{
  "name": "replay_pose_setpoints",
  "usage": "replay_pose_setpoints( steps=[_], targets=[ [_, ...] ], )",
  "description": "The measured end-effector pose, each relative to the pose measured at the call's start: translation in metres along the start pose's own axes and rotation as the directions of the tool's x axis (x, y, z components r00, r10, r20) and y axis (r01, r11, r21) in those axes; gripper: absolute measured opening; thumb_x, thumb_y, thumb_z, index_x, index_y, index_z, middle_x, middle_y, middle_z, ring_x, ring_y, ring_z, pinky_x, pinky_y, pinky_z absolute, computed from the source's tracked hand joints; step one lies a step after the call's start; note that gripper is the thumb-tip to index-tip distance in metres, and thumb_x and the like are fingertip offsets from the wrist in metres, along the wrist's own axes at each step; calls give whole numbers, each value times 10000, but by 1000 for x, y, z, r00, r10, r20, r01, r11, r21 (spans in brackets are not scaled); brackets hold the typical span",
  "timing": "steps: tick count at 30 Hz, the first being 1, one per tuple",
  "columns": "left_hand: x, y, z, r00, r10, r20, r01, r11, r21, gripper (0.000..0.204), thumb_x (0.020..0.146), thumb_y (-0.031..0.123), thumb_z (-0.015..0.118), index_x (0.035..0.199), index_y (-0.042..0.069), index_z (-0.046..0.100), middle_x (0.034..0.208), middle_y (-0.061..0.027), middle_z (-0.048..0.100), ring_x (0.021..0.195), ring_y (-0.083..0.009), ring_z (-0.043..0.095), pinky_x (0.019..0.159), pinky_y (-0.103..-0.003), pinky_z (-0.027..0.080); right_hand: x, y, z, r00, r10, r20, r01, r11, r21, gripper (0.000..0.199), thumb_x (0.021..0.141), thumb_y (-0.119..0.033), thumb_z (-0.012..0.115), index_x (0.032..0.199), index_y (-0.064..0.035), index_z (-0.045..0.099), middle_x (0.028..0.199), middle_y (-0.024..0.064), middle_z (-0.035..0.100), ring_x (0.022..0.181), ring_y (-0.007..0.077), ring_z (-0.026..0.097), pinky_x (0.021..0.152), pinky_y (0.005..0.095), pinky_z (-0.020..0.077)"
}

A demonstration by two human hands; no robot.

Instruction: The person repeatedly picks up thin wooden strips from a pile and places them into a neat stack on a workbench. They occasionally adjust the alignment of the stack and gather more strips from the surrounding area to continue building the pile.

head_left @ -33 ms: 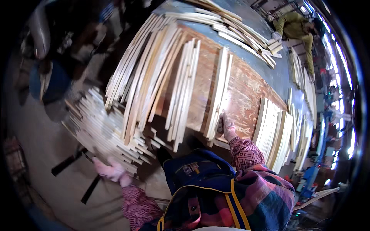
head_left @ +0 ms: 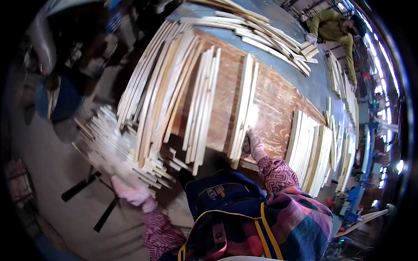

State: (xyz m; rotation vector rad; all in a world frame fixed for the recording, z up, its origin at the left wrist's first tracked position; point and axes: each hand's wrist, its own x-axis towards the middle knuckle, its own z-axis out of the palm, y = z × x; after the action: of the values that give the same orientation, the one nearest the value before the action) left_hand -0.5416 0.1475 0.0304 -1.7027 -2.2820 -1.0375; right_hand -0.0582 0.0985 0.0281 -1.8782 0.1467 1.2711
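My right hand point(head_left: 254, 148), in a pale glove, rests at the near end of a small bundle of pale wooden strips point(head_left: 244, 108) on a reddish-brown plywood board point(head_left: 273, 98). Its fingers stretch forward along the right side of the bundle and touch it, not wrapped round it. My left hand point(head_left: 130, 191), gloved in light pink, hangs low at the near left. It is beside the near edge of a stack of strips point(head_left: 115, 145) that stands lower than the board. Motion smears its fingers, and I cannot make out anything in them.
More wooden strips point(head_left: 163, 82) lie left on the board, with another row point(head_left: 307, 145) at its right. Loose strips point(head_left: 270, 37) cross on the grey-blue tabletop point(head_left: 261, 56). A person point(head_left: 328, 26) in olive clothing works at the far right. Dark stand legs point(head_left: 106, 215) jut out near my left hand.
My left hand has shifted slightly right. The view has turned a little, so the board and left strips appear slightly further left. My right hand stays against the same bundle.
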Motion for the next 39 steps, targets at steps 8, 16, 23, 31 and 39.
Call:
replay_pose_setpoints(
  steps=[8, 16, 23, 31, 39],
  targets=[
    [-68, 345, 82, 614, 441, 654, -296, 897, -327, 782, 783, 457, 712, 1449, 183, 408, 1431, -175, 386, 1251, -356, 435, 1061, -496, 364, 125, -100, -41, 854, -509, 111, 493, 722, -485, 433, 927, -434, 585, 1116, -53, 662, 898, 98, 695, 814, 236, 650, 746, 342, 522],
    [-91, 396, 169, 537, 249, 806, -261, 958, -122, 846, 750, 236, 697, 1480, 113, 289, 1393, -201, 433, 1240, -397, 444, 1017, -482, 412, 197, -404, -113, 267, -952, 149, 294, -67, -954, 693, 842, -395, 663, 1447, -188, 395, 1486, 117, 381, 1361, 301, 354, 1125, 422, 294],
    [-71, 443, 180, 577, 453, 680, -522, 844, -120, 834, 765, 306, 726, 1468, 94, 331, 1449, -210, 387, 1276, -354, 449, 1039, -458, 418, 240, -467, -106, 711, -633, 308, 282, -145, -948, 424, 945, -308, 500, 1332, -137, 520, 1151, 135, 674, 1060, 257, 662, 870, 406, 547],
    [-65, 561, 255, 118, 533, 838, 288, 789, -543, 650, 872, 262, 681, 1404, 14, 401, 1371, -222, 476, 1156, -323, 582, 994, -433, 505, 94, -259, -118, 606, -288, 742, 794, 164, -585, 936, 797, -572, 650, 1477, -64, 257, 1047, 201, 638, 853, 303, 666, 774, 389, 568],
    [-40, 546, 224, -98, 354, 930, 995, 51, 85, 510, 960, 370, 561, 1288, -18, 518, 1179, -164, 629, 1100, -301, 631, 927, -408, 550, 270, -401, -120, 424, -835, 350, 230, -275, -934, 454, 848, -291, 605, 1269, -141, 528, 1186, 146, 613, 1119, 310, 599, 873, 431, 517]
  ],
)
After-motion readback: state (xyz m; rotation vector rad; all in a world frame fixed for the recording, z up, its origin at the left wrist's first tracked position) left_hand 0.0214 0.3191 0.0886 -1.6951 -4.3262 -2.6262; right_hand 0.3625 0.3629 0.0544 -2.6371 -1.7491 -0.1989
